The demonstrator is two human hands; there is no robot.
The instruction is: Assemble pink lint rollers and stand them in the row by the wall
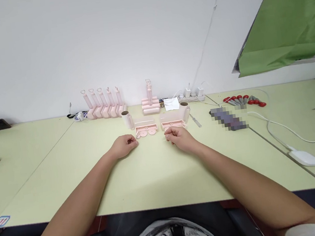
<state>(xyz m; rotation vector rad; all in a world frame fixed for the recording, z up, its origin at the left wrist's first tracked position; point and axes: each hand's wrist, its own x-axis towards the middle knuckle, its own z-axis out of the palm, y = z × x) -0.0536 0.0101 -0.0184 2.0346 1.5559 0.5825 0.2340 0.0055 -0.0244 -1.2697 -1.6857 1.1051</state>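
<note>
Head view: left pink tray (146,127) on the desk (159,172), taken as landmark; pale discs (143,134) at its near edge.
Right pink tray (173,123): right of landmark; pairing presumably keeps both within reach.
Pink units (106,112): row behind landmark, to its left, apparently ranked to save room.
Left hand (123,145): left of landmark, near side; grip loosely curled, contents hidden.
Right hand (181,139): right of landmark, near side; grip half-curled, fingertips close; cannot tell whether anything is pinched.

The head camera is looking forward and slightly down from above the lap, facing the table (159,175) and wall (124,41).
</note>
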